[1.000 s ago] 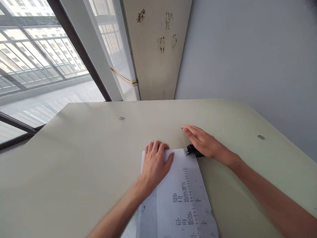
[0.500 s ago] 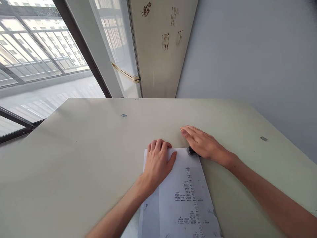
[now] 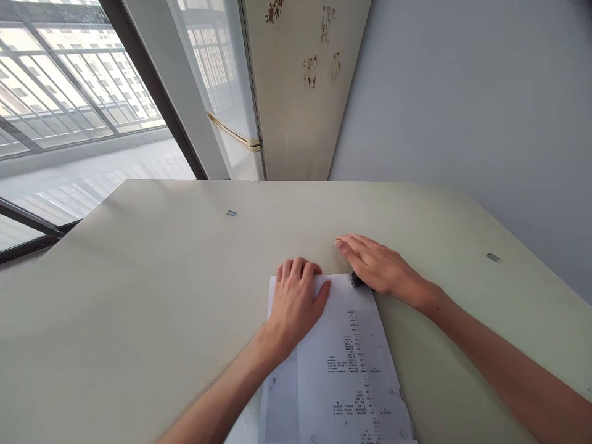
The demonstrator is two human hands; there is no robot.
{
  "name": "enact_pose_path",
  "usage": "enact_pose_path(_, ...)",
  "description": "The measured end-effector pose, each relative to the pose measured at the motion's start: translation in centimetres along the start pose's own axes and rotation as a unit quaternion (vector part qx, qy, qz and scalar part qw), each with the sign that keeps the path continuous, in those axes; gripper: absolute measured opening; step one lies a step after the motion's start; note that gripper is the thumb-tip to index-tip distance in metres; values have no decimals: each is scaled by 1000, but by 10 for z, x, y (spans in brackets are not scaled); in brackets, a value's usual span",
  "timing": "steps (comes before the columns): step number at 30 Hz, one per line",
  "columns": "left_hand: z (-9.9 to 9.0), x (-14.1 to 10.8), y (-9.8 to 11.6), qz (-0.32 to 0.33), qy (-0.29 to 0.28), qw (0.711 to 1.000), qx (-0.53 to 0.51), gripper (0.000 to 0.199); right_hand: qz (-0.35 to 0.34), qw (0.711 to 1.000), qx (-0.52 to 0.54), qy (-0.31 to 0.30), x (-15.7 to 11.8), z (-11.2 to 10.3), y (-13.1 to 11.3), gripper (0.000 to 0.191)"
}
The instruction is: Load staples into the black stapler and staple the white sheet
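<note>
A stack of white printed paper sheets (image 3: 342,345) lies on the table in front of me. My left hand (image 3: 298,296) rests palm down on its upper left part, fingers bent over the top edge and thumb spread apart. At the top right corner sits a small black stapler (image 3: 357,280), mostly hidden under my right hand (image 3: 372,262). That hand lies over it with the fingers stretched out to the left, pressing from above rather than wrapping round. Only the stapler's front end shows, over the paper's corner.
The pale table (image 3: 139,320) reaches to a back edge by a cream-coloured cabinet (image 3: 296,123) and a grey wall (image 3: 462,92). Small grey strips (image 3: 231,213), like staple strips, lie at the back left. A similar grey piece (image 3: 493,257) lies at the right.
The view has tilted very slightly, so the scene sits a little higher. Both hands, the stapler and the paper keep nearly the same places.
</note>
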State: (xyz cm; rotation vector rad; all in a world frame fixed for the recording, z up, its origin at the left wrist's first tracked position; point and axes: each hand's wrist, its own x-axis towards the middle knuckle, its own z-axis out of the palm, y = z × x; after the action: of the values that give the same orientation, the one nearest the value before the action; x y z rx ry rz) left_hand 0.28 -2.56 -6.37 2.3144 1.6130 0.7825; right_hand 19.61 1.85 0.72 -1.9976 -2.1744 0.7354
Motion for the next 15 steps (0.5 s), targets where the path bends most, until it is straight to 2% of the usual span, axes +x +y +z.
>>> enact_pose_path(15, -1, -1, 0, 3, 0, 1000, -2, 13, -13, 1000, -4, 12, 0, 3, 0, 59)
